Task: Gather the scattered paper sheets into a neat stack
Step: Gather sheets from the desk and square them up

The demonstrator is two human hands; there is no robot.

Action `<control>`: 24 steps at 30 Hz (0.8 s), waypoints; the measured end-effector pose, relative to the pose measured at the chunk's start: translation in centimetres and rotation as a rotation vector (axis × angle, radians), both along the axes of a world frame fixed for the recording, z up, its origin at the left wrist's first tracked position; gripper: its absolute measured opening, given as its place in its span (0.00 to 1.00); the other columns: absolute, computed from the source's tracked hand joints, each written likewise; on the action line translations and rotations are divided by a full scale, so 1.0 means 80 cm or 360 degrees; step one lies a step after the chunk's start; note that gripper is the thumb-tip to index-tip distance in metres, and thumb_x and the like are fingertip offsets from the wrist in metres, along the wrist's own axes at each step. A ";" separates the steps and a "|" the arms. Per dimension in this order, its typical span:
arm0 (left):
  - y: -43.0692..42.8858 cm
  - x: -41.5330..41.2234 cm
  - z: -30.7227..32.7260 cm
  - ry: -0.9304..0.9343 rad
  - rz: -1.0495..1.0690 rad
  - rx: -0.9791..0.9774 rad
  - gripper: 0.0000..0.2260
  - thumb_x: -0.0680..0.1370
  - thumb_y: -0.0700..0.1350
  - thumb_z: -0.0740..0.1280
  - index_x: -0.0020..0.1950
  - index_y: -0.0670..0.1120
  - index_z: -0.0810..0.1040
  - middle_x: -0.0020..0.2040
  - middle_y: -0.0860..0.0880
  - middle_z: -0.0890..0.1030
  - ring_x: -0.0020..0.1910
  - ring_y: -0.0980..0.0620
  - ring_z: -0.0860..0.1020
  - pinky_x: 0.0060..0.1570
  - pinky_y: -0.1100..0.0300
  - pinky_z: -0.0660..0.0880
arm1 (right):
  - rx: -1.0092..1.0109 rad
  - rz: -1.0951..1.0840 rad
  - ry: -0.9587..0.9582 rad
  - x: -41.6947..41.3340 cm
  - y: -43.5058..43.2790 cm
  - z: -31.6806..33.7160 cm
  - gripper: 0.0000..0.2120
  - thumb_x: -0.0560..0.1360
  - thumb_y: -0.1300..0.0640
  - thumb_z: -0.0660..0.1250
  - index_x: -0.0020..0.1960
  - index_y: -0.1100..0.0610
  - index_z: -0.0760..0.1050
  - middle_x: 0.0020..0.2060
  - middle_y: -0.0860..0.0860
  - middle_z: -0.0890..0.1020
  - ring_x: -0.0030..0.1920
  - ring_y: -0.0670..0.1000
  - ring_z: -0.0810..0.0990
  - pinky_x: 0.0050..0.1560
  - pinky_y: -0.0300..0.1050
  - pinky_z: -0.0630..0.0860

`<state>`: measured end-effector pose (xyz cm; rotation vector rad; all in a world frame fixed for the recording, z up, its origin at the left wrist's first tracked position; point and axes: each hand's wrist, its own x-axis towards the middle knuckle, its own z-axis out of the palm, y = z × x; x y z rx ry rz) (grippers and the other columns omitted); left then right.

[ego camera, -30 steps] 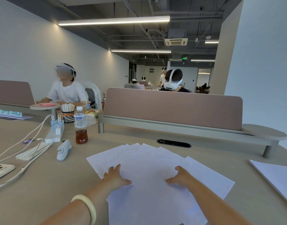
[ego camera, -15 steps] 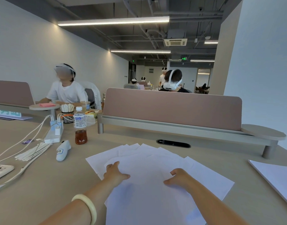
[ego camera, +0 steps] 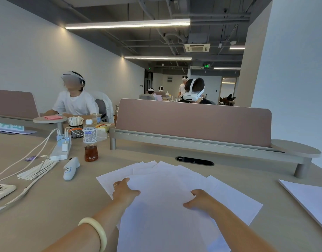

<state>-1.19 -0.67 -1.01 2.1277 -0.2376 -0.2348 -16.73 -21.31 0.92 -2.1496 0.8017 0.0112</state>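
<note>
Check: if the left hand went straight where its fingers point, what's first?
Past the left hand: fanned paper sheets and bare desk, then probably the divider shelf; bottle sits left of that line.

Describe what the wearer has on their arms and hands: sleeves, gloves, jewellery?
No sleeves, gloves or watch are in view. The left hand wears a thin ring on one finger, and its wrist carries a thick, smooth, pale cream bangle. The right hand shows nothing worn on the hand or on the visible part of the wrist.
</note>
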 end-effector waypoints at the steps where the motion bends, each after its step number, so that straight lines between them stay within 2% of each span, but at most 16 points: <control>1: 0.000 0.000 0.001 0.0000 0.0008 -0.0008 0.33 0.74 0.43 0.71 0.75 0.45 0.60 0.72 0.42 0.57 0.65 0.41 0.71 0.63 0.54 0.69 | 0.0043 0.0005 -0.0010 0.000 -0.001 -0.001 0.22 0.72 0.57 0.69 0.63 0.64 0.72 0.50 0.57 0.78 0.45 0.52 0.77 0.43 0.40 0.72; 3: 0.001 -0.001 0.001 0.0006 0.0038 -0.0026 0.32 0.74 0.43 0.70 0.75 0.44 0.61 0.73 0.42 0.57 0.64 0.41 0.72 0.65 0.54 0.69 | 0.0112 0.0010 -0.0029 -0.002 -0.004 -0.002 0.10 0.72 0.59 0.67 0.51 0.62 0.75 0.41 0.53 0.76 0.37 0.50 0.76 0.35 0.37 0.70; 5: 0.002 -0.001 0.002 0.0031 0.0076 -0.0042 0.31 0.74 0.43 0.69 0.74 0.44 0.61 0.73 0.42 0.56 0.64 0.41 0.72 0.65 0.54 0.68 | 0.0162 -0.0008 -0.0082 -0.004 -0.008 -0.004 0.02 0.72 0.61 0.66 0.45 0.58 0.74 0.38 0.52 0.76 0.35 0.50 0.76 0.34 0.36 0.70; 8: 0.004 -0.001 0.003 0.0101 0.0108 -0.0076 0.30 0.74 0.42 0.69 0.74 0.44 0.62 0.72 0.42 0.56 0.59 0.40 0.74 0.63 0.52 0.71 | 0.0232 -0.0043 -0.0137 -0.007 -0.014 -0.005 0.03 0.72 0.63 0.64 0.40 0.58 0.74 0.36 0.52 0.77 0.36 0.51 0.76 0.37 0.37 0.70; 10: 0.005 0.000 0.002 0.0144 0.0121 -0.0119 0.30 0.74 0.41 0.69 0.74 0.43 0.62 0.71 0.41 0.56 0.54 0.40 0.77 0.61 0.50 0.74 | 0.0252 -0.0094 -0.0165 -0.009 -0.018 -0.005 0.08 0.73 0.65 0.63 0.36 0.57 0.72 0.33 0.51 0.75 0.33 0.50 0.74 0.33 0.37 0.68; 15: 0.007 0.000 0.004 0.0186 0.0138 -0.0157 0.29 0.74 0.41 0.68 0.73 0.44 0.62 0.71 0.41 0.57 0.54 0.37 0.79 0.59 0.49 0.75 | 0.0274 -0.0252 -0.0238 -0.009 -0.034 -0.008 0.05 0.72 0.68 0.60 0.43 0.61 0.74 0.41 0.57 0.77 0.39 0.55 0.77 0.36 0.40 0.71; 18: 0.008 0.000 0.006 0.0219 0.0151 -0.0187 0.29 0.74 0.40 0.68 0.73 0.44 0.62 0.69 0.40 0.59 0.50 0.37 0.80 0.57 0.49 0.76 | 0.0278 -0.0380 -0.0241 -0.008 -0.043 -0.012 0.07 0.71 0.69 0.57 0.44 0.62 0.73 0.41 0.58 0.76 0.40 0.56 0.75 0.36 0.40 0.69; 21: 0.010 -0.001 0.005 0.0242 0.0179 -0.0240 0.28 0.74 0.39 0.68 0.73 0.43 0.63 0.68 0.40 0.60 0.51 0.36 0.79 0.55 0.48 0.77 | 0.0257 -0.0470 -0.0222 -0.009 -0.051 -0.015 0.08 0.73 0.69 0.55 0.44 0.62 0.72 0.37 0.57 0.74 0.36 0.54 0.72 0.32 0.38 0.65; 24: 0.009 -0.004 0.006 0.0253 0.0186 -0.0254 0.27 0.74 0.39 0.67 0.72 0.43 0.63 0.68 0.40 0.60 0.48 0.37 0.79 0.52 0.50 0.78 | 0.0269 -0.0499 -0.0220 -0.010 -0.054 -0.018 0.09 0.73 0.69 0.55 0.47 0.63 0.73 0.39 0.58 0.75 0.38 0.55 0.73 0.31 0.38 0.65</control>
